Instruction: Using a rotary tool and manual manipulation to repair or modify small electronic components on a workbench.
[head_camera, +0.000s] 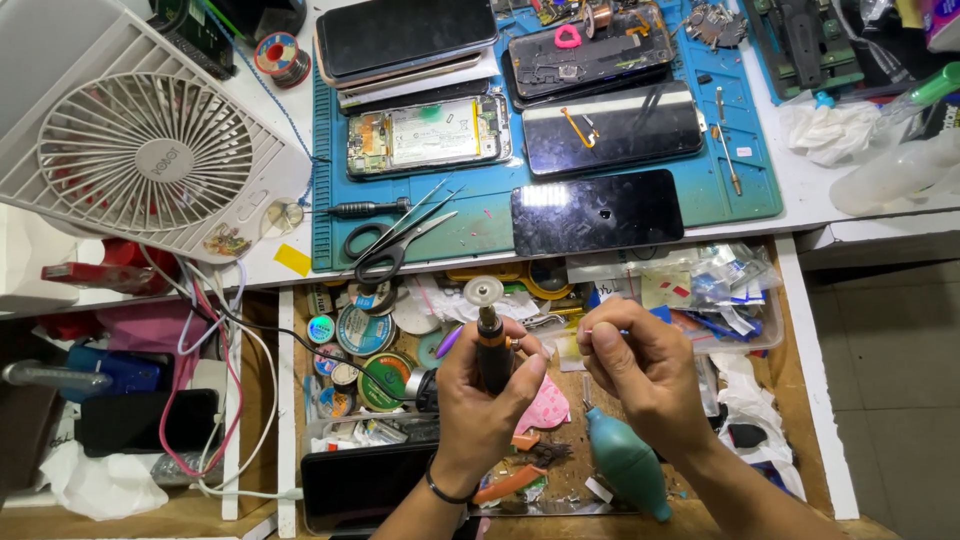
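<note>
Firmly, left hand (487, 395) grips a cylindrical rotary tool (491, 345); right hand (643, 367) pinches a thin tool (603, 332).

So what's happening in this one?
A person is at a phone-repair bench, hands over an open drawer full of small parts. The left hand grips a rotary tool upright, its cutting disc on top. The right hand pinches something small beside it, too small to identify. A teal air blower lies in the drawer under the right wrist. Up on the blue mat sit several phones, one opened, plus scissors. A white fan stands to the left.
</note>
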